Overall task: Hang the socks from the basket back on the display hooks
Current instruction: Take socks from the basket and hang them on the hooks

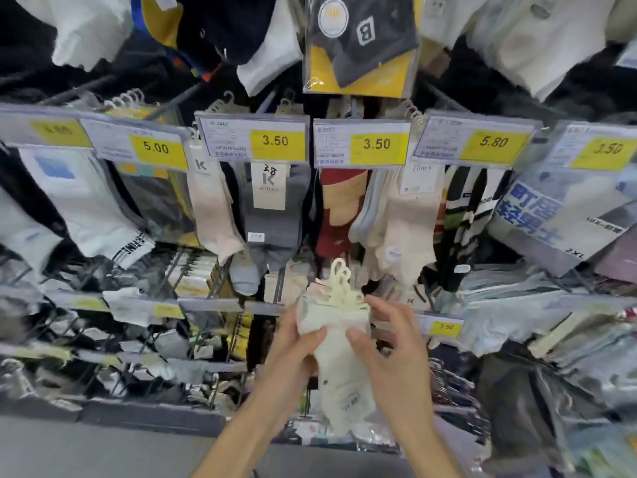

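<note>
Head view: cream sock bundle (336, 326) sits centre-near, hanger loops (341, 284) up, below hanging cream socks (403, 236). Step looks like squaring the loops before hanging; next they must thread onto a matching hook. Left grip (296, 343) is curled round the bundle; right grip (389, 339), fingers half spread, pinches its right edge.

Left hand (293, 343) and right hand (391, 339), raised together, grip socks (339, 360).
</note>
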Motion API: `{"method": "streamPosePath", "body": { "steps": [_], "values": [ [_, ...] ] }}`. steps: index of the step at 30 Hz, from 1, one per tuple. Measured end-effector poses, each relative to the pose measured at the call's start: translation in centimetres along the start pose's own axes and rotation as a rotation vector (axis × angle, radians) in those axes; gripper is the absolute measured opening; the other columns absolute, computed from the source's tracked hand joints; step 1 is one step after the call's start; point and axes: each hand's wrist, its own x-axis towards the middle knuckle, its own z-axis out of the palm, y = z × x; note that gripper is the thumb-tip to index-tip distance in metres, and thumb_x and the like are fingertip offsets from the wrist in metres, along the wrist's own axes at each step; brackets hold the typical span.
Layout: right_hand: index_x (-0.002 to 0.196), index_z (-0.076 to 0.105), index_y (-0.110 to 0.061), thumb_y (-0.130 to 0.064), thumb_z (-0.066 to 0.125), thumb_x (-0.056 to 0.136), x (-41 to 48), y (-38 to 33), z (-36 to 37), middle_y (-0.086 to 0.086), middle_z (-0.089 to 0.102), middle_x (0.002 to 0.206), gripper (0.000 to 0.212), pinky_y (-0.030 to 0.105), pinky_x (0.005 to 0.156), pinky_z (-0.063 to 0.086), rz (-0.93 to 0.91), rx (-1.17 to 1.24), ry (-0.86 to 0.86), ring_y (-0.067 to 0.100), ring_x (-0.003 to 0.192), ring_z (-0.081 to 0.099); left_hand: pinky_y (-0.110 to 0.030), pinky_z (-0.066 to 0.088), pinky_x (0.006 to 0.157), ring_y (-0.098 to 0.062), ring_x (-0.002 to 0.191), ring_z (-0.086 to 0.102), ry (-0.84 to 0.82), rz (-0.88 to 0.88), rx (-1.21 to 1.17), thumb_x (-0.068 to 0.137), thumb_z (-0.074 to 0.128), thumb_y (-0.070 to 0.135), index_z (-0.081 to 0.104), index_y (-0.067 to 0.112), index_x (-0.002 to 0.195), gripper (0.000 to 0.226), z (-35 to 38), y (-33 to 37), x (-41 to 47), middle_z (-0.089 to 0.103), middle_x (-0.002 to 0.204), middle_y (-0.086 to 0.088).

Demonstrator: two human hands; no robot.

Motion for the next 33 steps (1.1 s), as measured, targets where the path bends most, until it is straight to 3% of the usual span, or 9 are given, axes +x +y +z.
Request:
{"method": "streamPosePath", "body": {
  "steps": [4, 7, 10, 13, 15, 19, 26, 29, 33],
  "values": [
    [0.127, 0.053, -0.044, -0.041, 0.061, 0.092, -3.4, 1.0, 1.3, -0.028, 0.049, 0.115, 0.036, 0.017, 0.09, 0.047, 0.084, 0.017, -0.04, -0.001, 0.112, 0.054, -0.017, 0.052, 0.07, -0.004, 0.091, 0.067, 0.157, 0.16, 0.28, 0.094, 0.063, 0.013, 0.052, 0.037, 0.121, 0.037, 0.0, -4.6, -2.9, 0.071, 0.108, 0.019],
    [0.142, 0.038, -0.044, -0.066, 0.052, 0.086, -5.5, 1.0, 2.1, -0.033, 0.043, 0.133, 0.062, 0.01, 0.096, 0.041, 0.202, 0.151, -0.235, -0.014, 0.126, 0.043, -0.013, 0.052, 0.082, 0.003, 0.113, 0.062, 0.171, 0.235, 0.394, 0.093, 0.064, 0.011, 0.042, 0.042, 0.125, 0.049, 0.0, -7.2, -5.1, 0.064, 0.12, 0.028],
    [0.137, 0.044, -0.038, -0.046, 0.066, 0.078, -6.5, 0.9, 2.7, -0.028, 0.061, 0.126, 0.063, 0.005, 0.089, 0.044, 0.245, 0.271, -0.404, -0.01, 0.116, 0.057, -0.012, 0.038, 0.107, 0.003, 0.145, 0.027, 0.163, 0.354, 0.607, 0.088, 0.057, 0.007, 0.032, 0.041, 0.134, 0.062, -0.4, -8.6, -6.8, 0.028, 0.156, 0.008],
    [0.131, 0.046, -0.033, -0.013, 0.077, 0.08, -6.1, 1.9, 3.2, -0.013, 0.073, 0.114, 0.063, 0.015, 0.082, 0.053, 0.337, 0.403, -0.39, 0.004, 0.106, 0.069, -0.037, 0.039, 0.116, -0.003, 0.149, 0.021, 0.103, 0.289, 0.582, 0.079, 0.056, 0.003, 0.035, 0.045, 0.138, 0.075, -1.2, -8.6, -7.5, 0.011, 0.161, 0.013],
    [0.129, 0.051, -0.025, -0.011, 0.078, 0.08, -5.5, 2.6, 3.3, -0.001, 0.075, 0.109, 0.058, 0.023, 0.079, 0.056, 0.414, 0.48, -0.32, 0.015, 0.101, 0.072, -0.047, 0.044, 0.11, -0.01, 0.143, 0.036, 0.088, 0.233, 0.473, 0.072, 0.058, 0.006, 0.053, 0.054, 0.125, 0.072, -1.8, -7.9, -7.5, 0.024, 0.155, 0.021],
    [0.103, 0.072, -0.013, -0.028, 0.081, 0.071, -4.6, 4.0, 3.2, 0.024, 0.073, 0.097, 0.036, 0.043, 0.078, 0.056, 0.488, 0.541, -0.287, 0.038, 0.088, 0.072, -0.035, 0.044, 0.1, -0.012, 0.124, 0.054, 0.186, 0.256, 0.414, 0.075, 0.056, 0.007, 0.069, 0.031, 0.108, 0.043, -3.7, -6.3, -6.5, 0.058, 0.131, 0.006],
    [0.111, 0.068, -0.021, -0.02, 0.078, 0.071, -4.1, 4.4, 4.2, 0.008, 0.074, 0.107, 0.041, 0.034, 0.071, 0.059, 0.577, 0.709, -0.292, 0.021, 0.094, 0.071, -0.024, 0.057, 0.071, -0.013, 0.096, 0.071, 0.137, -0.122, 0.133, 0.077, 0.069, 0.023, 0.064, 0.024, 0.117, 0.04, -6.7, -4.8, -3.6, 0.075, 0.108, 0.004],
    [0.122, 0.062, -0.017, -0.024, 0.071, 0.079, -4.0, 4.0, 4.7, 0.012, 0.07, 0.117, 0.045, 0.042, 0.085, 0.056, 0.569, 0.657, -0.33, 0.023, 0.103, 0.067, -0.028, 0.059, 0.067, -0.017, 0.088, 0.075, 0.076, -0.246, 0.028, 0.078, 0.07, 0.027, 0.068, 0.016, 0.114, 0.038, -6.8, -4.6, -3.7, 0.078, 0.1, -0.005],
    [0.125, 0.061, -0.03, -0.031, 0.072, 0.086, -3.8, 3.6, 5.0, -0.006, 0.069, 0.115, 0.04, 0.024, 0.077, 0.056, 0.393, 0.341, -0.327, 0.01, 0.103, 0.066, -0.032, 0.06, 0.069, -0.021, 0.092, 0.073, 0.161, -0.22, 0.009, 0.079, 0.076, 0.028, 0.064, 0.011, 0.124, 0.049, -7.0, -4.7, -3.6, 0.077, 0.106, -0.01]
  ]
}}
